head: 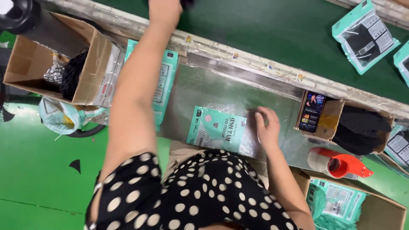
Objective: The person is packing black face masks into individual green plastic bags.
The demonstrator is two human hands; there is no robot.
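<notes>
Overhead, the left hand [164,8] reaches to the conveyor belt [264,30], cut off by the frame's top, so its fingers cannot be judged. The right hand [267,127] lies flat, fingers spread, on a teal mask packet [217,130] near the counter's [272,93] front edge, its long axis along that edge.

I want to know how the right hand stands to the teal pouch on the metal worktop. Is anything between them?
Nothing visible. The right hand rests fingers-down at the clear end of the teal pouch, which lies flat on the metal worktop.
</notes>
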